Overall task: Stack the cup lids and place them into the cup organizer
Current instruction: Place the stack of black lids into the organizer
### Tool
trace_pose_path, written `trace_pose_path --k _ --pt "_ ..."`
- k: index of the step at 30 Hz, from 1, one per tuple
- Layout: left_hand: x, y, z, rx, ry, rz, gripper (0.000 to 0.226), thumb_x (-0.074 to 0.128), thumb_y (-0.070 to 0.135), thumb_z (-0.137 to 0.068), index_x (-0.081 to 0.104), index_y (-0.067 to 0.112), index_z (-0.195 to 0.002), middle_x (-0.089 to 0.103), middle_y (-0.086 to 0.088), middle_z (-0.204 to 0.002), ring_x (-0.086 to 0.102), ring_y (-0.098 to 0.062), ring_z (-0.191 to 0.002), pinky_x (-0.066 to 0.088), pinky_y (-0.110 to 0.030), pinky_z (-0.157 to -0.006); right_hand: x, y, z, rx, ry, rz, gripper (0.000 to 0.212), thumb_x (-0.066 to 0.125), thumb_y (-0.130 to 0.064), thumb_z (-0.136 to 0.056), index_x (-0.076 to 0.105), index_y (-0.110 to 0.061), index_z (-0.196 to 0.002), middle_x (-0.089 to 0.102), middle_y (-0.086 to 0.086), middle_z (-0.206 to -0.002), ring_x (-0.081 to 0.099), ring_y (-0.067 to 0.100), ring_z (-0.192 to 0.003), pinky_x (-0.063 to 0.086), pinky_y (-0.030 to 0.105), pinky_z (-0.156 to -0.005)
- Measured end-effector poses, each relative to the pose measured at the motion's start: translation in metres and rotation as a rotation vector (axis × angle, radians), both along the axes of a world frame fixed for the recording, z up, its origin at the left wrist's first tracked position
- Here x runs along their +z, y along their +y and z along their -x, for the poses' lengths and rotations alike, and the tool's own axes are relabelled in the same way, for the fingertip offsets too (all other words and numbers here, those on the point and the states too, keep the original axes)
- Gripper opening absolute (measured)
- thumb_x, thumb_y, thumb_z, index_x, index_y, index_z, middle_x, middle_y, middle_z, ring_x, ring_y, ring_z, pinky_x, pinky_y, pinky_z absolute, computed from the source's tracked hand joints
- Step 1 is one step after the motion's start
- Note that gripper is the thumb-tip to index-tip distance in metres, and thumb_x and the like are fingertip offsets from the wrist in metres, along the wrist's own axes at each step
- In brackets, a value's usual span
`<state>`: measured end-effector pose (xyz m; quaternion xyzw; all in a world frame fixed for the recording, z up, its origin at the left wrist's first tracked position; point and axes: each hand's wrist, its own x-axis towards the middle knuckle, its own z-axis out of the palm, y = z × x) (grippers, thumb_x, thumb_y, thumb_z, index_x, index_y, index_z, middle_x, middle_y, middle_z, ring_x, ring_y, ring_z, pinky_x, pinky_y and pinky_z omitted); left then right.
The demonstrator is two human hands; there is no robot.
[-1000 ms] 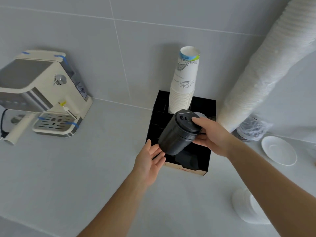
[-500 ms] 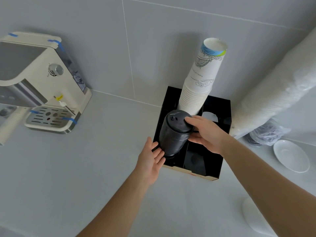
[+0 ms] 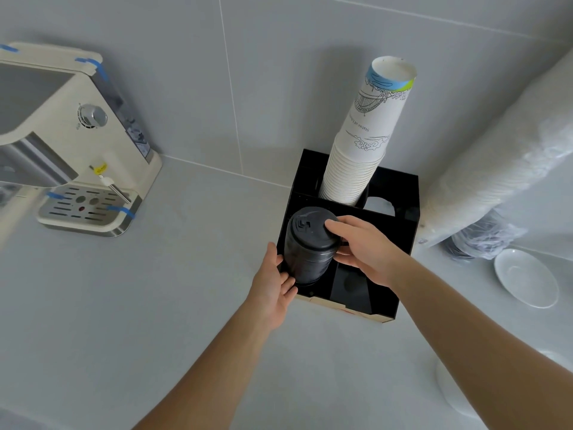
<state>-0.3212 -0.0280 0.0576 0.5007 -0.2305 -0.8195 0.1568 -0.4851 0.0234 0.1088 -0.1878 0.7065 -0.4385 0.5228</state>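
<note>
Left hand (image 3: 273, 285), right hand (image 3: 364, 248) on lid stack (image 3: 308, 256) inside organizer (image 3: 403, 234)

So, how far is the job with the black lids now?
Done: the lids form one black lid stack. In hand: the right hand grips its top, the left hand touches its lower side, and its base sits tilted in the cup organizer's front left compartment. Left: set it upright and let go.
</note>
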Motion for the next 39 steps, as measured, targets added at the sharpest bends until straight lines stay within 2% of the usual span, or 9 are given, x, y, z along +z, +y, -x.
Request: trace_pose_path --k 4,8,19,24,28,35,39 --pt "0.001 0.004 -0.001 -0.021 -0.021 -0.015 0.07 0.04 0.061 -0.092 0.034 0.019 -0.148 0.031 -0.023 -0.154 0.036 -0.033 -0.14 0.031 -0.043 -0.116 0.0 -0.002 0.002 0.011 0.032 -0.053 0.027 0.062 -0.036 -0.093 0.067 -0.019 -0.113 0.073 0.002 -0.113 0.07 0.02 -0.101 0.053 0.039 -0.099" --pt "0.001 0.006 -0.002 -0.019 -0.013 -0.019 0.07 0.04 0.061 -0.092 0.034 0.02 -0.148 0.032 -0.023 -0.153 0.037 -0.033 -0.139 0.031 -0.043 -0.116 0.002 -0.001 0.0 0.027 0.064 -0.05 0.026 0.062 -0.036 -0.093 0.068 -0.02 -0.113 0.073 -0.002 -0.108 0.07 0.017 -0.1 0.053 0.036 -0.097" --pt "0.003 0.004 0.008 -0.06 -0.011 -0.002 0.066 0.042 0.057 -0.094 0.035 0.02 -0.148 0.033 -0.013 -0.155 0.032 -0.024 -0.143 0.024 -0.038 -0.119 -0.006 0.001 0.0 0.025 0.07 -0.062 0.025 0.058 -0.035 -0.096 0.066 -0.022 -0.116 0.072 -0.003 -0.113 0.068 0.016 -0.103 0.051 0.036 -0.1" --pt "0.001 -0.001 0.019 -0.086 -0.05 0.044 0.058 0.041 0.059 -0.093 0.044 0.026 -0.141 0.041 -0.001 -0.151 0.035 -0.02 -0.141 0.027 -0.035 -0.116 -0.005 0.009 0.0 0.062 0.152 -0.053 0.023 0.056 -0.032 -0.098 0.066 -0.023 -0.117 0.071 -0.003 -0.113 0.066 0.014 -0.106 0.05 0.029 -0.09" --pt "0.001 -0.002 0.028 -0.125 -0.05 0.052 0.059 0.034 0.06 -0.095 0.044 0.025 -0.142 0.042 -0.001 -0.151 0.033 -0.02 -0.142 0.025 -0.033 -0.114 -0.008 0.017 0.005 0.035 0.149 -0.04 0.025 0.055 -0.033 -0.098 0.066 -0.024 -0.119 0.072 -0.003 -0.117 0.066 0.016 -0.11 0.05 0.032 -0.095" --pt "-0.009 0.002 0.036 -0.094 -0.077 0.042 0.059 0.031 0.06 -0.095 0.046 0.025 -0.141 0.045 0.001 -0.149 0.035 -0.016 -0.141 0.023 -0.032 -0.115 -0.01 0.024 -0.001 0.018 0.132 -0.014 0.023 0.055 -0.03 -0.099 0.066 -0.026 -0.119 0.073 -0.004 -0.113 0.068 0.015 -0.105 0.054 0.025 -0.082" --pt "-0.01 0.002 0.036 -0.075 -0.076 0.037 0.059 0.029 0.06 -0.096 0.047 0.025 -0.141 0.046 0.002 -0.149 0.035 -0.016 -0.141 0.023 -0.031 -0.115 -0.011 0.021 -0.003 0.037 0.175 -0.016 0.028 0.057 -0.03 -0.098 0.065 -0.025 -0.124 0.072 -0.002 -0.113 0.068 0.018 -0.107 0.055 0.034 -0.093"
